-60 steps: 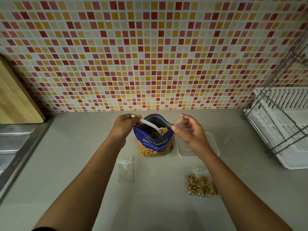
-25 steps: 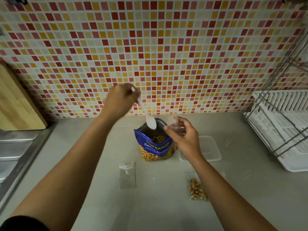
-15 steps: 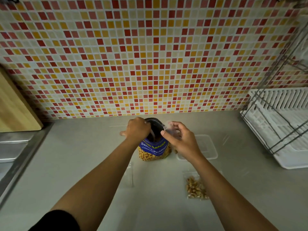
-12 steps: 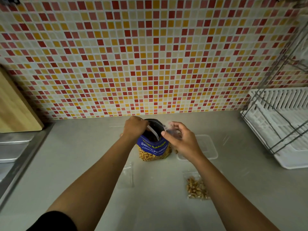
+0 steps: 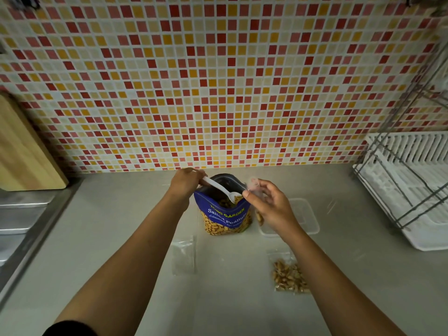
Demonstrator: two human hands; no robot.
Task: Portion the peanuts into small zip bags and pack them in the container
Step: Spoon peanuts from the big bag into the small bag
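Note:
A blue salted-peanut pouch [image 5: 224, 215] stands open on the grey counter [image 5: 97, 251]. My left hand [image 5: 184, 183] grips a white plastic spoon [image 5: 219, 189] whose bowl lies inside the pouch mouth over the peanuts. My right hand [image 5: 271, 207] pinches a small clear zip bag [image 5: 254, 190] just right of the pouch; a few peanuts show at its bottom. A clear plastic container [image 5: 306, 219] sits behind my right wrist. One filled zip bag [image 5: 287, 276] lies front right, and an empty zip bag [image 5: 183, 255] lies front left.
A white dish rack [image 5: 407, 187] with a wire frame fills the right side. A wooden cutting board [image 5: 21, 151] leans on the mosaic tile wall at the left, above a steel sink [image 5: 19, 224].
My left hand raised the spoon high above the pouch, then brought it back down into the pouch mouth. The right hand kept the small bag beside the pouch.

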